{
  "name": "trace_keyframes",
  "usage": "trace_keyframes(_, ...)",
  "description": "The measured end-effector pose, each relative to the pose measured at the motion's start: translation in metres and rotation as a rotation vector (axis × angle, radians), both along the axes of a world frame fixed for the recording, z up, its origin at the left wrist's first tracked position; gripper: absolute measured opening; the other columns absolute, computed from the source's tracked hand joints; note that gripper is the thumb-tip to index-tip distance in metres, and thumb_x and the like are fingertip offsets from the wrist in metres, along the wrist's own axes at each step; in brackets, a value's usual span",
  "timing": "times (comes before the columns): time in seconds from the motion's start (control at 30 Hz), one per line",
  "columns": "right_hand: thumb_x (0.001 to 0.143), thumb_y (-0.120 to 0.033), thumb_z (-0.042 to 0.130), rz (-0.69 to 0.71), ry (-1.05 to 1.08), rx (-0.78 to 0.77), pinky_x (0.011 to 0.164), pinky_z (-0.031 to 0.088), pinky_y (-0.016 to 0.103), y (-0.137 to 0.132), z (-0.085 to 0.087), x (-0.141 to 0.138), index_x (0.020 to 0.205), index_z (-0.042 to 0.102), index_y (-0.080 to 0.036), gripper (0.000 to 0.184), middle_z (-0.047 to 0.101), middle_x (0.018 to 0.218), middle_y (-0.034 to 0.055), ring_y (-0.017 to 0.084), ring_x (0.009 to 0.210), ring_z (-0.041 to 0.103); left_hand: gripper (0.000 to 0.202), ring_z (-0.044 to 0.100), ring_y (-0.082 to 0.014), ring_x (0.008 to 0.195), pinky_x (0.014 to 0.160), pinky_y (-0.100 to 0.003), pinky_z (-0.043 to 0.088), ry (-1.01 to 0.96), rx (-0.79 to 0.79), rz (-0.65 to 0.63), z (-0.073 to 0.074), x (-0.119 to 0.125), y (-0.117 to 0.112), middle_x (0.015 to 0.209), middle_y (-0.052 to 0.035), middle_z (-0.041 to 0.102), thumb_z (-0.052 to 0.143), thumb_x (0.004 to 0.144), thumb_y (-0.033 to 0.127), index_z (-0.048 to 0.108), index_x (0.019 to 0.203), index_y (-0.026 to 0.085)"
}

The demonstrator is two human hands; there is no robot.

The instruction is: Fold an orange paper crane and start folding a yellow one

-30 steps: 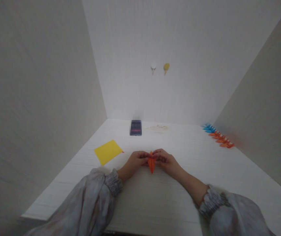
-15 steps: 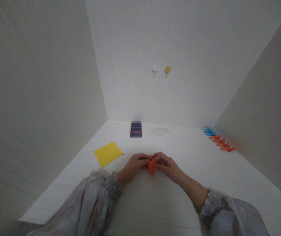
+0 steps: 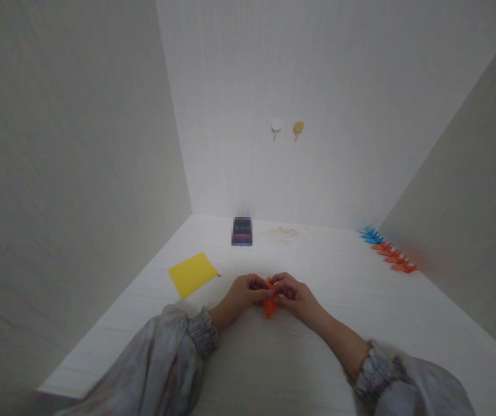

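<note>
A small folded orange paper piece (image 3: 269,305) sits between my two hands over the white table (image 3: 274,358). My left hand (image 3: 241,294) pinches its left side with curled fingers. My right hand (image 3: 293,296) pinches its right side, fingers closed on the fold. The upper part of the paper is hidden by my fingertips; its lower point sticks out toward me.
A yellow paper sheet (image 3: 192,274) lies to the left with an orange edge showing beneath it. A dark blurred small box (image 3: 241,231) stands at the back. A row of blue (image 3: 372,236) and orange folded figures (image 3: 393,259) lines the right wall. Two hooks (image 3: 287,128) hang on the back wall.
The orange piece looks shorter and more folded than a second ago. Both hands stay pinched on it in nearly the same place; the camera view has shifted slightly.
</note>
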State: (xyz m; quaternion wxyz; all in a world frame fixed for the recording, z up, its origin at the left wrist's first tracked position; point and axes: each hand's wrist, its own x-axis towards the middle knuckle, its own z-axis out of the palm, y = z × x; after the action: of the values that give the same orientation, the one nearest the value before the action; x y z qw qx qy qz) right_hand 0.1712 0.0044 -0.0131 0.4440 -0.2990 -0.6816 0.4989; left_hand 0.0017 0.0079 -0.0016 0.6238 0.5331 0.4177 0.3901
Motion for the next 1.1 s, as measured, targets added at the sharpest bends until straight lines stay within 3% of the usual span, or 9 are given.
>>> trace_keyframes(0.17,0.064,-0.022,0.066,-0.010,0.018,-0.034,0.075,0.045,0.029,0.000,0.001,0.000,0.076,0.061,-0.020,0.013,0.046,0.097,0.0024,0.013,0.082,0.053,0.027,0.054,-0.0095,0.056,0.056,-0.023,0.041,0.001,0.004,-0.012,-0.001,-0.001,-0.001,0.068,-0.0026,0.060,0.068,0.055,0.025,0.057,0.075,0.010)
trace_keyframes(0.33,0.062,-0.023,0.068,-0.033,0.026,-0.028,0.077,0.044,0.030,-0.002,0.001,-0.001,0.074,0.060,-0.020,0.015,0.047,0.096,0.0025,0.015,0.086,0.053,0.039,0.055,-0.0112,0.057,0.054,-0.023,0.042,0.068,0.055,-0.056,-0.003,-0.001,-0.001,0.068,-0.0035,0.061,0.072,0.051,0.029,0.055,0.082,0.011)
trace_keyframes(0.8,0.068,-0.022,0.063,0.003,-0.015,0.070,0.079,0.044,0.032,-0.004,-0.001,-0.003,0.081,0.058,-0.022,0.014,0.047,0.097,0.0034,0.015,0.087,0.053,0.033,0.054,-0.0107,0.053,0.050,-0.022,0.041,0.188,0.143,-0.036,-0.012,0.002,0.001,0.065,-0.0025,0.060,0.069,0.055,0.034,0.054,0.075,0.012)
trace_keyframes(1.1,0.066,-0.026,0.064,-0.071,-0.015,0.041,0.074,0.044,0.030,-0.001,0.001,0.003,0.080,0.060,-0.022,0.015,0.050,0.096,0.0035,0.015,0.084,0.052,0.023,0.055,-0.0100,0.059,0.058,-0.023,0.043,-0.037,0.035,-0.098,-0.002,0.000,-0.002,0.072,-0.0028,0.060,0.061,0.060,0.016,0.056,0.081,0.012)
